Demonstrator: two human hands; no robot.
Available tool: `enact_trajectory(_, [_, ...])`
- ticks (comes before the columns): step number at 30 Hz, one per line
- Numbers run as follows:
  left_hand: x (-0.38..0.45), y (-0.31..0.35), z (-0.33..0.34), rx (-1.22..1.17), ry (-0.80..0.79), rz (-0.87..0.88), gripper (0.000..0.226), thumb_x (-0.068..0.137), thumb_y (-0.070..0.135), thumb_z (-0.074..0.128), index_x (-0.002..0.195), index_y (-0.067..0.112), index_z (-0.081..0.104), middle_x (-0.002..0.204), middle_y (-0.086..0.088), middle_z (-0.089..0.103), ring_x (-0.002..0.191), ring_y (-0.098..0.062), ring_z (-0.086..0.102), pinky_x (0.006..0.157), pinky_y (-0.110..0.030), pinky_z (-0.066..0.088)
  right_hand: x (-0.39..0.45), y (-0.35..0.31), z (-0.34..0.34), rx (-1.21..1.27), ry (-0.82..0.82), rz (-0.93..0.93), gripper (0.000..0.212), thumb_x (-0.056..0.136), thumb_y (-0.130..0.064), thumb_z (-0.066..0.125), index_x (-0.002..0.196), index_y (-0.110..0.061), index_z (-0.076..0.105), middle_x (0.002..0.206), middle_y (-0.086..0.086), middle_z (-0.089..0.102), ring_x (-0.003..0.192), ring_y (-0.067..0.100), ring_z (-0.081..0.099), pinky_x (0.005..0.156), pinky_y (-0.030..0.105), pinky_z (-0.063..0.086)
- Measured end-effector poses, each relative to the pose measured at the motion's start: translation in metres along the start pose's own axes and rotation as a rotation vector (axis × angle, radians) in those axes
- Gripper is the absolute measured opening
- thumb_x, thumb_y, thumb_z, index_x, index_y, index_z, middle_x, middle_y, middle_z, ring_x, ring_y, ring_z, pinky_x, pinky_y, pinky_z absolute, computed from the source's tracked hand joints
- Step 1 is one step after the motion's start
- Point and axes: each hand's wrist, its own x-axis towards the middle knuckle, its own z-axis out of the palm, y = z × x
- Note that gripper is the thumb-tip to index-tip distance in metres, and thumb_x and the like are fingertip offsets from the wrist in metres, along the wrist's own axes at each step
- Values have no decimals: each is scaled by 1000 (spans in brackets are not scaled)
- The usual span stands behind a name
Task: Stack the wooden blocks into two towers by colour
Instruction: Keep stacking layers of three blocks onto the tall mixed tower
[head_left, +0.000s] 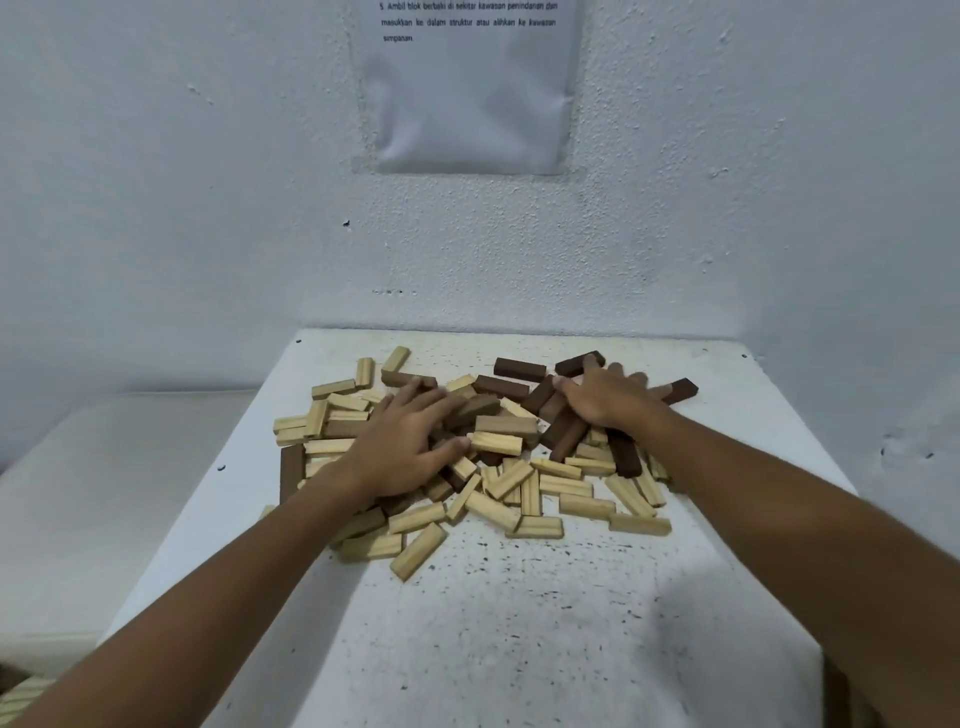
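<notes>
Blocks (535, 526) (pale, dark wood) heaped | left hand (400, 451), right hand (605, 397) fingers spread flat

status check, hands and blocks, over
Left hand flat on the pile, no grip. Right hand spread on the dark blocks, no grip. Light blocks and dark mixed in one heap, no towers yet. Nothing in the way.

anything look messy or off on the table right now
Yes. The blocks lie in one loose heap, light and dark mixed, many tilted or overlapping; no tower stands. The left hand and right hand rest flat on the pile. The white table is peppered with small dark specks.
</notes>
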Motion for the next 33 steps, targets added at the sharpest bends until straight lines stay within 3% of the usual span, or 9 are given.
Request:
enact_trajectory(6, [-20, -4, 3, -179, 152, 144, 59, 83, 62, 48, 119, 20, 68, 128, 7, 62, 138, -16, 37, 109, -48, 36, -31, -41, 4, 222, 159, -317, 35, 90, -31, 50, 120, -17, 62, 120, 9, 62, 112, 34, 54, 96, 45, 44])
enact_trajectory(10, [-33, 0, -9, -424, 242, 262, 37, 80, 44, 66, 102, 16, 74, 103, 6, 71, 105, -6, 62, 89, -34, 52, -50, -45, -8, 433, 190, -564, 30, 93, -11, 50, 118, -9, 65, 109, 7, 65, 87, 15, 58, 80, 27, 41])
enact_trajectory(12, [-37, 0, -12, -564, 351, 249, 31, 79, 38, 68, 102, 18, 72, 106, 6, 70, 106, -7, 63, 90, -33, 53, -47, -36, -11, 471, 249, -621, 27, 94, -8, 50, 115, -8, 67, 111, 7, 65, 91, 12, 58, 84, 27, 42])
enact_trajectory(16, [-41, -13, -9, -410, 428, 11, 48, 79, 54, 58, 115, 24, 67, 126, 13, 57, 124, -9, 47, 103, -44, 43, -11, 6, -4, 118, 285, -168, 47, 97, -37, 45, 141, -19, 43, 151, 14, 31, 139, 36, 25, 108, 50, 30])
enact_trajectory(18, [-42, -17, -6, -276, 280, -124, 72, 78, 70, 43, 133, 25, 56, 144, 4, 45, 137, -16, 33, 113, -49, 29, -1, 27, 0, 77, 152, 90, 59, 95, -53, 36, 145, -21, 33, 157, 15, 16, 143, 43, 10, 110, 57, 25])
enact_trajectory(20, [-41, -18, 0, -145, 128, -183, 89, 75, 79, 24, 148, 30, 37, 156, -3, 30, 146, -21, 17, 120, -50, 6, 7, 36, 3, 157, 88, 162, 61, 92, -58, 35, 139, -20, 42, 152, 15, 29, 137, 43, 23, 108, 53, 28])
enact_trajectory(25, [-33, -11, 6, -63, 116, -190, 91, 73, 80, 13, 148, 33, 33, 158, -2, 26, 148, -20, 13, 117, -50, -5, -1, 3, 0, 548, 253, -164, 34, 92, -24, 56, 123, -11, 61, 130, 11, 58, 115, 28, 55, 92, 29, 41])
enact_trajectory(30, [-28, -11, 5, -79, 171, -182, 85, 75, 79, 17, 142, 34, 42, 151, 2, 39, 143, -19, 24, 117, -53, 3, -38, -37, -1, 404, 83, -610, 31, 93, -11, 51, 123, -11, 61, 112, 5, 60, 93, 15, 54, 78, 26, 40])
enact_trajectory(33, [-19, -11, -2, -106, 239, -183, 77, 76, 76, 24, 135, 33, 50, 140, 4, 51, 135, -20, 35, 113, -53, 16, -41, -52, 3, 446, 123, -795, 26, 93, -6, 53, 114, -10, 67, 109, 6, 64, 94, 20, 60, 80, 30, 48])
